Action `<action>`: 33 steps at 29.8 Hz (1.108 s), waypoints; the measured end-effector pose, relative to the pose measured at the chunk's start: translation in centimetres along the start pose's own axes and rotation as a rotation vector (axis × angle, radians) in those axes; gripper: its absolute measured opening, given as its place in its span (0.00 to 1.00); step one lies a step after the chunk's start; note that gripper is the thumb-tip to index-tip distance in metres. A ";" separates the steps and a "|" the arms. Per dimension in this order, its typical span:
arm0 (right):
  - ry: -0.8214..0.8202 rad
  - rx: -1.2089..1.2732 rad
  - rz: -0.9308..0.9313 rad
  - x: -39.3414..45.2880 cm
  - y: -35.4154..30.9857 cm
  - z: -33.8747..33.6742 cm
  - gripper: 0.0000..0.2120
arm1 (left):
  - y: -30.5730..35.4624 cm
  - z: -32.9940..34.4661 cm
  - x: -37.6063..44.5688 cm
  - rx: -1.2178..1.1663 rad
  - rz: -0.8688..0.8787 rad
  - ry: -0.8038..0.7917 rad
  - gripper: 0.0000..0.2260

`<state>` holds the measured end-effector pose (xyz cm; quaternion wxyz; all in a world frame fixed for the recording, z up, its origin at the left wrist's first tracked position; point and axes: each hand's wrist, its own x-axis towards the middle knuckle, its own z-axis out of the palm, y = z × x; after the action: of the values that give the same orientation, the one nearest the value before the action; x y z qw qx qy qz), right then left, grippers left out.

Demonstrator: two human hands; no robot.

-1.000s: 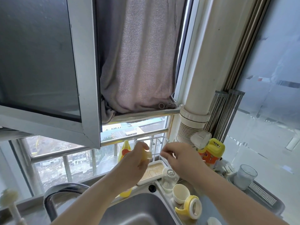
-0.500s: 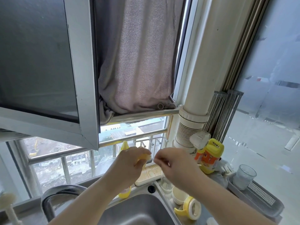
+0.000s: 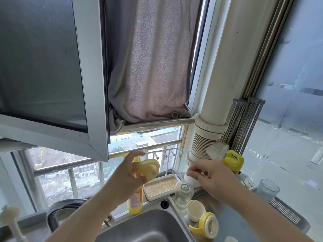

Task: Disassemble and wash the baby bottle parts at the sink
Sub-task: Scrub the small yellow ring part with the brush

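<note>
Left hand (image 3: 125, 175): gripped the yellow bottle collar (image 3: 148, 169) above the sink's (image 3: 148, 227) back edge. Right hand (image 3: 212, 179): fingers pinched a thin clear straw (image 3: 181, 173), now drawn clear of the collar; half a second earlier the hands met. Straw separated; washing pending. Glass bottle (image 3: 183, 191) stood at the surface's back corner.

Open window sash (image 3: 52, 67), grey curtain (image 3: 150, 67), white drainpipe (image 3: 225, 75), frosted glass wall (image 3: 293, 119), daylight outside
</note>
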<state>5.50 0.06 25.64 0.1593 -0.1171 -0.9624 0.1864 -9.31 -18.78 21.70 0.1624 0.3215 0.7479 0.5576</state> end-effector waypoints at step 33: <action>0.057 0.023 -0.083 1.9 -4.8 -0.7 0.06 | 3.7 1.9 -1.0 0.151 0.126 0.027 0.03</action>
<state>3.16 -3.53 28.63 0.1957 -0.0804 -0.9592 0.1873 -6.35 -17.45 24.45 0.0921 0.3717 0.7681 0.5132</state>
